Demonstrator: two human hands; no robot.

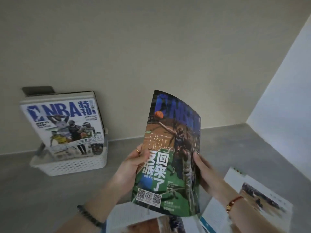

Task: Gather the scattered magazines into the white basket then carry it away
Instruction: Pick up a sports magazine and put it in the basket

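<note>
While both hands hold it up off the grey floor [50, 190], I see the basketball magazine [170, 157] upright and slightly bowed, its cover facing me. My left hand [133, 167] has its fingers clamped on the left edge, thumb across the cover, a gold ring showing on one finger. My right hand [204, 172] grips the right edge, thumb tip on the front, the other fingers hidden behind the pages. Off to the left, well apart, the white basket [72, 165] stands on the floor against the beige wall [151, 47], and another magazine [65, 128] stands in it, leaning back toward the wall. More magazines [262, 199] lie open on the floor beneath and to the right of my hands. A dark bead bracelet [90, 216] circles my left wrist, a red cord bracelet [234, 201] my right.
</note>
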